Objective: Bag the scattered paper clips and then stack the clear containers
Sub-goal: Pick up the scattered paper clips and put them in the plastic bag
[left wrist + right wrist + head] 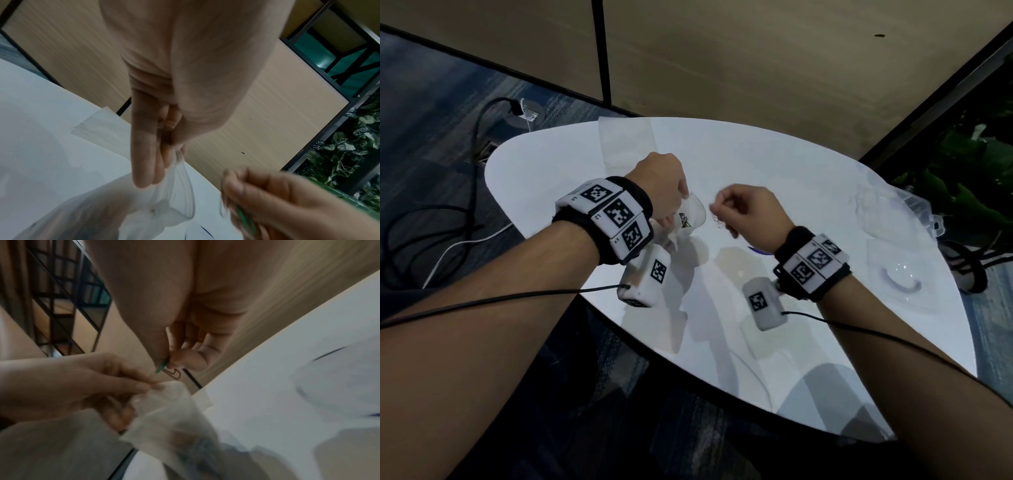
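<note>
**Clips at the mouth of the bag**

Right wrist view gives us the clearest look: our right hand [180,344] pinches a couple of paper clips [168,369] between thumb and forefinger — one green, one darker — and they dangle just above the clear plastic bag [164,404]. Our left hand [86,382] grips the bag by its top edge, fingers curled on the film, so the mouth stays lifted and open toward the clips.

From the head view, both hands hover close together over the white table [756,154], the bag hanging down from the left one with some clips already dark at its bottom. We judge the bagging step to be under way, not finished, though we cannot tell how many clips lie loose elsewhere.

Off to the right sit the clear containers [900,219] — well apart from our hands and not yet stacked. A sheet of paper [626,137] lies at the table's far edge.
</note>
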Motion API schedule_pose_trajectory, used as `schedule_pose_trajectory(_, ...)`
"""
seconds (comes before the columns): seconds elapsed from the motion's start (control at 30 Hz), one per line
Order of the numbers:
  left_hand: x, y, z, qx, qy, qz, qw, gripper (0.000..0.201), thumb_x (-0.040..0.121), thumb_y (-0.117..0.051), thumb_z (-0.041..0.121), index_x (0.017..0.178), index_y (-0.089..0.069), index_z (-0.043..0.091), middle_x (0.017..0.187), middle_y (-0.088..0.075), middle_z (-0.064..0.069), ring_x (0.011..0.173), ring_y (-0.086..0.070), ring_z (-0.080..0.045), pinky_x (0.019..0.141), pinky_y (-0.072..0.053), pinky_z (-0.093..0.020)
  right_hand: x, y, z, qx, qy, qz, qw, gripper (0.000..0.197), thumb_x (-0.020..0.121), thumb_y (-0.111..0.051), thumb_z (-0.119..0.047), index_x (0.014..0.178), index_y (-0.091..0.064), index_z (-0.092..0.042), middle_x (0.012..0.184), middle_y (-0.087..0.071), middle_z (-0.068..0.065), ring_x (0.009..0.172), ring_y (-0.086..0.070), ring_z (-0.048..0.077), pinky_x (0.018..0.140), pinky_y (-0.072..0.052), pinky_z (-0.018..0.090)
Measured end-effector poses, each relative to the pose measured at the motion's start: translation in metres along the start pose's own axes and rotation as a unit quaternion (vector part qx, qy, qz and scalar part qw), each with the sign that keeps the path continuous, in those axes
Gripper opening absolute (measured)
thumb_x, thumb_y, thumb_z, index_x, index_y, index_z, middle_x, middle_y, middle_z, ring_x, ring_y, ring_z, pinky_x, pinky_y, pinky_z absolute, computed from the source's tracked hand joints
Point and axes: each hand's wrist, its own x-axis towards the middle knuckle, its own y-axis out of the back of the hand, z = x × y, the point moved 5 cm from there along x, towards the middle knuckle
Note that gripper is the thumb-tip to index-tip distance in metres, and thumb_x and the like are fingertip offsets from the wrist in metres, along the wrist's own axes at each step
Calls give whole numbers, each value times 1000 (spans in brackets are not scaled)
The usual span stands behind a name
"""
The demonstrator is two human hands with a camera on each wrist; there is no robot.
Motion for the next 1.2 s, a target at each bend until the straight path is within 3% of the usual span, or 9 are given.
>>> schedule_pose_trajectory(0.2,-2,-5,1,-41,-16,-34,998,24,96,-49,-2,103,-71,5,74,-74,-20,65,-76,-30,71,-65,-41,11,-32,-21,-81,16,15,996,14,86,-68,-24,78,-73,-15,61,-65,-11,54,-59,7,62,-50,25)
schedule_pose_trajectory(0.37,-5,-12,7,-72,-35,-64,995,22,101,-48,6,103,-69,2,72,-71,-16,68,-76,-34,71,-64,-40,-21,-29,-18,-211,108,-85,968,19,88,-67,-39,91,-76,-22,82,-72,-13,73,-59,6,68,-41,11)
schedule_pose_trajectory(0.43,-10,-20,16,-81,-54,-85,992,24,101,-45,4,104,-69,2,73,-71,-15,69,-76,-34,72,-64,-40,-33,-21,-14,-255,115,-100,955,19,87,-67,-41,94,-74,-25,81,-69,-14,72,-54,3,66,-40,13)
schedule_pose_trajectory(0.5,-15,-27,28,-80,-85,-89,989,25,99,-46,4,108,-70,7,80,-73,-14,70,-77,-30,73,-64,-38,-44,-9,-11,-279,107,-64,952,14,89,-64,-38,91,-73,-28,78,-70,-15,63,-50,0,64,-38,22)
schedule_pose_trajectory(0.67,-22,-49,47,-123,-128,-98,979,38,94,-57,18,132,-61,20,100,-77,0,88,-75,-15,89,-60,-32,-72,29,0,-205,69,52,975,13,91,-63,-35,84,-71,-26,66,-63,-17,57,-53,-2,64,-46,23)
schedule_pose_trajectory(0.9,-27,-74,65,-2,-176,-69,982,15,89,-68,29,94,-80,20,86,-78,1,87,-72,-17,87,-58,-38,-89,43,35,-123,-10,97,988,18,88,-65,-47,85,-64,-29,61,-68,-7,57,-63,7,61,-51,21)
schedule_pose_trajectory(1.0,-18,-83,69,10,-177,-42,983,19,92,-66,30,88,-80,17,80,-77,3,82,-71,-15,85,-58,-37,-89,46,45,-110,-11,110,988,11,90,-63,-41,91,-66,-31,61,-66,-5,59,-62,12,66,-53,30)
schedule_pose_trajectory(1.13,-11,-86,71,-6,-163,17,986,18,92,-65,24,86,-80,18,75,-75,2,76,-70,-16,79,-58,-31,-75,52,45,-206,11,88,975,19,95,-53,-45,98,-64,-30,84,-62,-12,80,-60,13,73,-50,33)
schedule_pose_trajectory(1.2,-5,-85,64,-19,-141,44,989,18,92,-64,20,85,-80,16,74,-75,2,77,-71,-18,78,-57,-28,-64,49,49,-257,29,64,964,19,98,-48,-39,103,-59,-25,100,-54,-6,95,-54,16,77,-48,35)
